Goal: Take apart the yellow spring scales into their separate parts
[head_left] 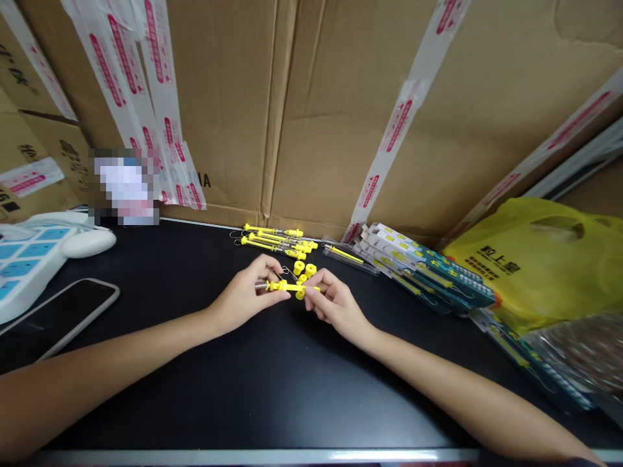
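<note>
Head view: left hand point(248, 292) and right hand point(338, 308) each pinch one end of a yellow tool point(291, 287) between thumb and fingers, over the table point(272, 389), presumably to hold it steady. From it, loose caps point(310, 270) sit just beyond at 1 o'clock and similar tools point(277, 239) near 12, seemingly for easy reach. Boxes point(418, 259) towards 2 and a bag point(520, 279) at 3 crowd that side; a phone point(58, 318) lies at 9. Cardboard point(341, 130) at 12 walls off the far edge.
</note>
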Tool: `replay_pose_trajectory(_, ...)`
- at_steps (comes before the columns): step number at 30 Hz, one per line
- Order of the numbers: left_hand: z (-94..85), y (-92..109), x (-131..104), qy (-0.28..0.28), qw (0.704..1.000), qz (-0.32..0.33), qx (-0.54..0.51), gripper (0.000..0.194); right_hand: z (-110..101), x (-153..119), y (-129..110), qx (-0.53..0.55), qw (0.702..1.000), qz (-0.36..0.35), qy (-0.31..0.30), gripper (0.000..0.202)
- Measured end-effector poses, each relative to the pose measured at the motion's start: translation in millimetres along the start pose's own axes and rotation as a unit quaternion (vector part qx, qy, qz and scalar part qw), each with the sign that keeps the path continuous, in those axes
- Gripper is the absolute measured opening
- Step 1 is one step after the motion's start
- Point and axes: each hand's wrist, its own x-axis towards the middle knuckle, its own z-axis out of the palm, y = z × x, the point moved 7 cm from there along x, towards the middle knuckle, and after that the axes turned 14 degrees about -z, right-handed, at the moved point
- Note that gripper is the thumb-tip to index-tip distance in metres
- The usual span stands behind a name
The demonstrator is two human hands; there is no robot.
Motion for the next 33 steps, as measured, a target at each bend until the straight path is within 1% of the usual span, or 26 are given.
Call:
replay_pose_trajectory(3,-1.6,-5,7,-0.011,0.99,-0.049,-0.135,0.034,4,-1,3,0.044,0.999,0.013,-0.017,0.024)
replay_pose_trajectory(6,2.7,-7,10,-0.033,0.979,-0.075,-0.186,0.036,11,-3,4,0.07,0.996,0.016,-0.047,0.026)
replay_pose_trajectory(9,8.6,-11,10,-0.05,0.98,-0.086,-0.174,0.032,15,-6,4,0.077,0.995,0.015,-0.059,0.027)
replay_pose_trajectory(13,11.6,-18,9,-0.053,0.979,-0.097,-0.171,0.031,18,-8,4,0.061,0.996,0.018,-0.063,0.033)
replay_pose_trajectory(15,13.4,-20,9,-0.062,0.978,-0.101,-0.171,0.031,17,-8,6,0.047,0.997,0.021,-0.056,0.034)
replay_pose_trajectory(18,16.8,-18,7,-0.082,0.979,-0.098,-0.161,0.03,13,-7,7,0.021,0.999,0.009,-0.03,0.029)
replay_pose_trajectory(20,13.8,-16,7,-0.064,0.979,-0.099,-0.168,0.033,8,-6,6,-0.019,1.0,-0.006,-0.015,0.027)
replay_pose_trajectory(23,-1.7,-13,8,0.02,0.976,-0.095,-0.196,0.037,-2,-4,5,-0.1,0.995,-0.025,-0.007,0.027)
replay_pose_trajectory(25,-13.5,-13,8,0.079,0.971,-0.087,-0.209,0.035,-9,-1,3,-0.136,0.99,-0.036,-0.002,0.026)
replay_pose_trajectory(27,-21.7,-15,9,0.118,0.967,-0.077,-0.214,0.031,-16,5,0,-0.163,0.985,-0.053,0.002,0.024)
replay_pose_trajectory(28,-23.5,-17,9,0.126,0.966,-0.074,-0.212,0.031,-18,10,-3,-0.183,0.981,-0.068,0.001,0.022)
replay_pose_trajectory(30,-22.1,-20,11,0.118,0.97,-0.072,-0.202,0.032,-19,20,-9,-0.244,0.963,-0.112,-0.018,0.017)
replay_pose_trajectory(33,-11.7,-24,12,0.07,0.98,-0.081,-0.166,0.033,-10,35,-16,-0.356,0.913,-0.185,-0.079,0.011)
